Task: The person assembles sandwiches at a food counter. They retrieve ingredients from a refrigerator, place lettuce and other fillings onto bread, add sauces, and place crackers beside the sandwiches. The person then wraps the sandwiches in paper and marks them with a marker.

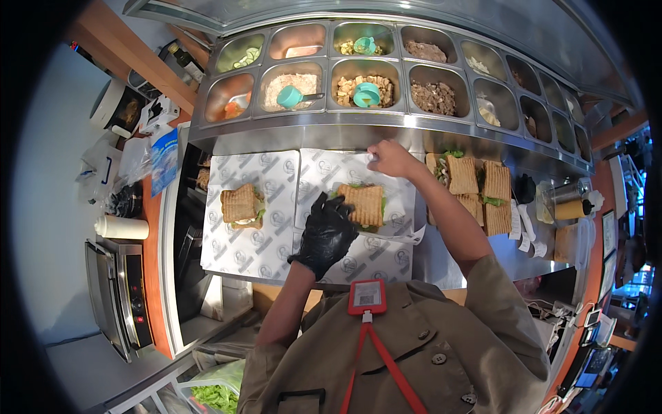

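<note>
A toasted sandwich [363, 205] with grill marks and lettuce at its edges lies on a sheet of printed wrapping paper [323, 165] in front of me. My left hand [324, 236], in a black glove, rests at the sandwich's left side with fingers spread and slightly bent, the fingertips at its edge. Bare, my right hand [394, 159] reaches to the paper's far edge and is closed on it in a pinch. To the left, a second toasted sandwich [241, 205] sits on another printed sheet [224, 252].
Several more sandwiches [485, 185] stand on the right beyond my forearm, beside sauce bottles [571, 210]. Along the back run metal food pans [434, 90], some with turquoise scoops [366, 94]. A press grill [123, 300] is at the left; lettuce [215, 398] lies below.
</note>
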The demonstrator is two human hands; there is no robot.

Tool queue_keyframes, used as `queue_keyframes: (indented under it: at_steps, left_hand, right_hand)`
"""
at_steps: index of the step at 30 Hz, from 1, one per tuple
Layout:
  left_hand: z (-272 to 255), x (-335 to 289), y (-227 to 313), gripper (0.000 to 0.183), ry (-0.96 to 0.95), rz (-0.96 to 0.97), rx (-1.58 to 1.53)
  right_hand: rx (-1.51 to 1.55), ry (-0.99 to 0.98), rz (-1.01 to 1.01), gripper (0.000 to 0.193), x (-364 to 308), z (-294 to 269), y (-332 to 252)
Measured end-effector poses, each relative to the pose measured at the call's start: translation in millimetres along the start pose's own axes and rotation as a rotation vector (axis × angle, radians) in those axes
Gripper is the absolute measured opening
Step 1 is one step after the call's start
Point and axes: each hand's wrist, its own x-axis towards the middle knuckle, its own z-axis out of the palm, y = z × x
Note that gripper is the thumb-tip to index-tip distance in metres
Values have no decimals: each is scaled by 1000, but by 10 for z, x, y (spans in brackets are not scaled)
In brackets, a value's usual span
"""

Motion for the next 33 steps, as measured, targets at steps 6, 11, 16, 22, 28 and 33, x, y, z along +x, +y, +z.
queue_keyframes:
  at_steps: [6,11,16,22,28,33]
  left_hand:
    - [278,410,-307,10,15,6,-10]
    - [659,477,-417,9,68,47,-155]
    - [670,348,-429,5,141,-1,-140]
    - [475,371,-395,11,61,-60,-44]
    - [531,446,-272,10,24,-90,58]
    - [623,431,-252,13,-62,-176,88]
  right_hand:
    - [-130,-68,-74,12,-684,-69,-485]
    - [-235,19,-42,18,-965,26,-706]
    - [-209,95,-134,14,-1013,145,-712]
    - [-183,28,-43,12,-1027,227,-701]
    - [-309,226,-84,12,-1017,423,-783]
    - [-285,439,-79,18,-1003,660,-779]
